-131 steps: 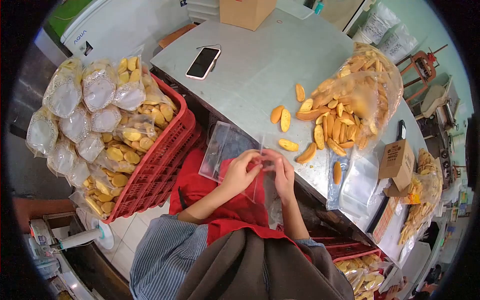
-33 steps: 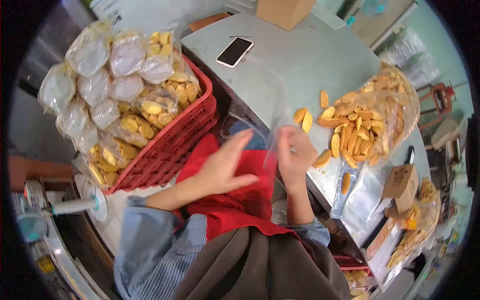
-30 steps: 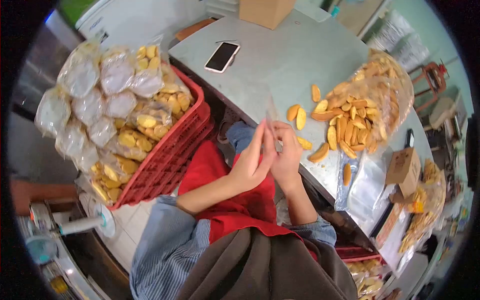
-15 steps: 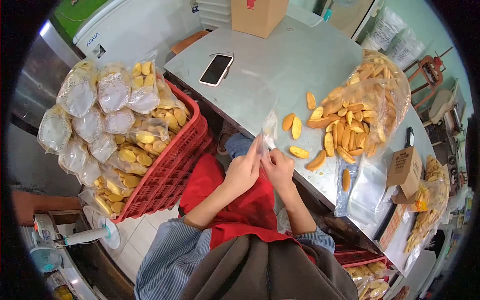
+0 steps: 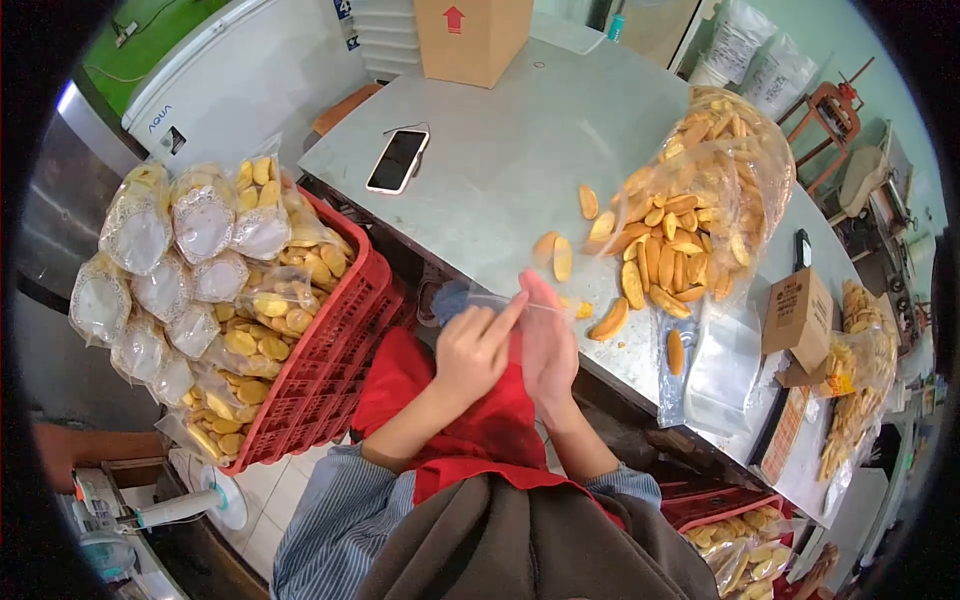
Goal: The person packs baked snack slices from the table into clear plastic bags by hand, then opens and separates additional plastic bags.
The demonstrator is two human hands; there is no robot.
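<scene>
A clear plastic bag [image 5: 492, 299] is stretched between my two hands above my lap. My right hand [image 5: 548, 350] is stretched out flat, and the film covers its fingers; it looks to be inside the bag. At the bag's edge, my left hand [image 5: 472, 352] has its index finger extended against the plastic, the other fingers curled in; the thumb is hidden. Past my hands, loose slices of yellow-brown dried bread [image 5: 607, 318] lie on the metal table. More slices spill from a large open plastic bag [image 5: 735, 165] at the right.
A red crate [image 5: 310, 370] of packed bags [image 5: 140, 235] stands on my left. On the table are a phone [image 5: 398, 161], a cardboard box [image 5: 472, 40], flat empty bags [image 5: 722, 370], a small carton [image 5: 797, 318] and a black-handled tool [image 5: 802, 250].
My right hand has gone from pinching the bag to lying flat under its film. My left index finger now extends along the bag's edge. The whole view has shifted slightly.
</scene>
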